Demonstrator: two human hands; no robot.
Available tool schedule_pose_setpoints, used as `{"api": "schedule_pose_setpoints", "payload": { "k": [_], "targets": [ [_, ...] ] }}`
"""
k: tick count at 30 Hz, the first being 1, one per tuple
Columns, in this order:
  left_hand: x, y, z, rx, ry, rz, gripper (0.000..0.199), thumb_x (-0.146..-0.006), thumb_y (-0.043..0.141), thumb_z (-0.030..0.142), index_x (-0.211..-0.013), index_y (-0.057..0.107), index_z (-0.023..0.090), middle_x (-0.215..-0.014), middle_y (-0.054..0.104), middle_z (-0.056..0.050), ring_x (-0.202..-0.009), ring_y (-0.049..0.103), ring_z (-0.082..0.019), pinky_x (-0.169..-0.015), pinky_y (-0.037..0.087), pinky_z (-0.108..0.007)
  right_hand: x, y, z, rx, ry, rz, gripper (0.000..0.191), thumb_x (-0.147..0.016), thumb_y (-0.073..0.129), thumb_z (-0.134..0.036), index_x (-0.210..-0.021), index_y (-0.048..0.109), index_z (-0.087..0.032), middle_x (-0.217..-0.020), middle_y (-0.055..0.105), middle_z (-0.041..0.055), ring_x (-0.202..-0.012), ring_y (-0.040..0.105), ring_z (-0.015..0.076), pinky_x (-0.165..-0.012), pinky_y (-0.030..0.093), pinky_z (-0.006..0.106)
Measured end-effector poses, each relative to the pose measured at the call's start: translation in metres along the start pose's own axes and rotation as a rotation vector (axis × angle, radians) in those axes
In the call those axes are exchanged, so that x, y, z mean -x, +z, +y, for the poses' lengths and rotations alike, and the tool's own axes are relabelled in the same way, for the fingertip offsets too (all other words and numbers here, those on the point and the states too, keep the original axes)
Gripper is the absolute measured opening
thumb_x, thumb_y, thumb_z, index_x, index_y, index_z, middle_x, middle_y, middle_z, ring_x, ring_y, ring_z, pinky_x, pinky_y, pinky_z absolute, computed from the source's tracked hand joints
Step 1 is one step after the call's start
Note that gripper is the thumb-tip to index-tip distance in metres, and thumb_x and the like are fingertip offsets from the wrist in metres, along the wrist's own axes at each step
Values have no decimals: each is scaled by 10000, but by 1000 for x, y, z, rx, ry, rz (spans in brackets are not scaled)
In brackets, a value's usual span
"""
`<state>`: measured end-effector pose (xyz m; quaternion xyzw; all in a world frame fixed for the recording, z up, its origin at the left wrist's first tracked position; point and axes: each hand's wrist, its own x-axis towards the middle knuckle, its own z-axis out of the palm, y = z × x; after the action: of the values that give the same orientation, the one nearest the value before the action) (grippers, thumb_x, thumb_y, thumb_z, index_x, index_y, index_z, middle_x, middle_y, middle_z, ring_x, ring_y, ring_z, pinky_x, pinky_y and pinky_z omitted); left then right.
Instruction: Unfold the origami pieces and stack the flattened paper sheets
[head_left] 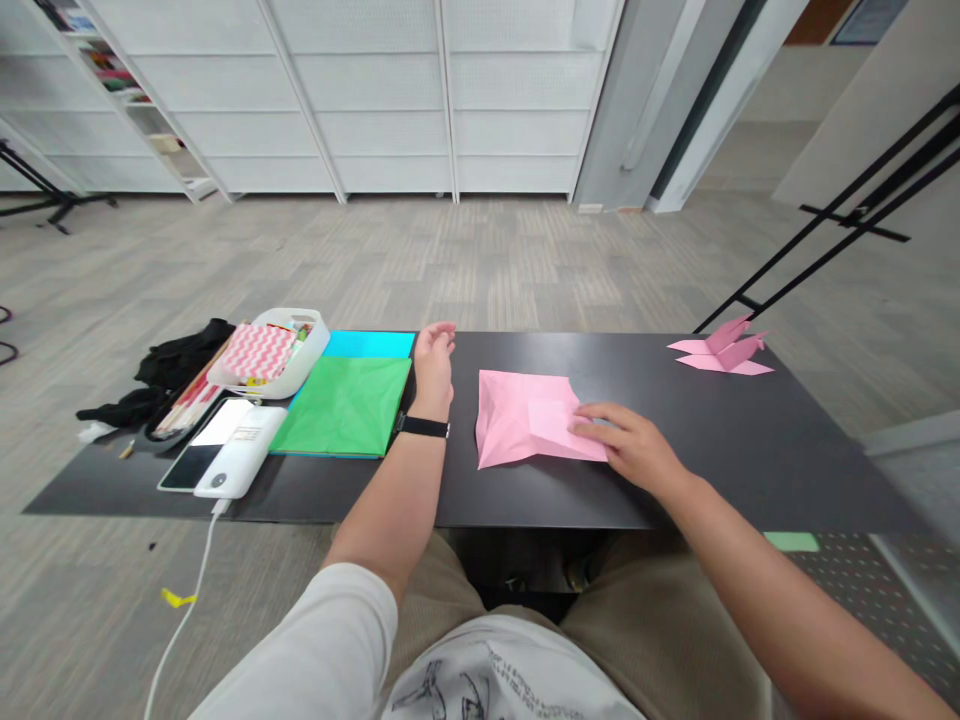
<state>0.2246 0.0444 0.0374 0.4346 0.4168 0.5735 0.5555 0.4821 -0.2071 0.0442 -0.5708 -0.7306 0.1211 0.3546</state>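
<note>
Pink paper [506, 415] is lying between the table's [780, 450] near and far edges, long axis running roughly along them. Right hand [637, 445], nearer, is touching its right end, pinch unclear; left hand [433, 368], empty, loosely curled, is hanging apart leftward.

No text, number or brand is legible. Bottom centre: the light shirt [465, 665] bears a dark line drawing [431, 690] and, to the right of it, slanting rows of small lettering [529, 680], too blurred to read. Lower left of the frame: the white device [251, 450] on the counter [480, 505] carries faint grey print across its upper part, likewise unreadable, and a round grey mark [218, 480] near its lower end, its detail too small to tell.
</note>
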Motion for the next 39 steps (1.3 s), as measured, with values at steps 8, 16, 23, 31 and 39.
{"api": "schedule_pose_setpoints", "payload": {
  "k": [8, 16, 23, 31, 39],
  "targets": [
    [90, 17, 13, -822, 439, -862, 402, -949, 702, 335, -1327, 669, 200, -1391, 693, -134, -1354, 622, -312, -1229, 437, -486, 29, 23, -6, 97, -161, -143, 571, -911, 524, -26, -1294, 773, -369, -1333, 775, 45, -1283, 722, 257, -1085, 612, 490],
    [128, -20, -8, -1324, 718, -906, 653, -1046, 555, 481, -1583, 448, 124, -1650, 485, -210, -1566, 419, -364, -1313, 310, -553, 27, 6, -7, 280, -182, -155, 484, -948, 498, -72, -1305, 749, -280, -1252, 784, 81, -1164, 729, 270, -1034, 609, 491],
    [124, -20, -32, -1446, 691, -899, 670, -1104, 377, 520, -1633, 415, 110, -1746, 349, -201, -1636, 306, -385, -1322, 252, -634, -15, 39, -22, 443, -32, -147, 551, -1070, 507, -420, -1550, 549, -153, -1547, 607, 189, -1418, 576, 359, -1233, 436, 569],
    [102, -16, -43, -1495, 707, -810, 626, -1104, 363, 471, -1658, 428, 186, -1770, 318, -145, -1641, 284, -414, -1328, 247, -639, -43, 76, -1, 585, 178, -372, 725, -1096, 292, -623, -1707, 321, -233, -1782, 290, 132, -1641, 301, 365, -1295, 72, 772],
    [80, -32, -35, -1601, 581, -684, 680, -1106, 271, 570, -1680, 381, 222, -1780, 289, -149, -1644, 304, -358, -1323, 216, -676, -41, 70, 8, 595, 235, -409, 799, -1059, 251, -718, -1732, 240, -287, -1813, 178, 78, -1676, 206, 344, -1298, 19, 763]
  ]
}}
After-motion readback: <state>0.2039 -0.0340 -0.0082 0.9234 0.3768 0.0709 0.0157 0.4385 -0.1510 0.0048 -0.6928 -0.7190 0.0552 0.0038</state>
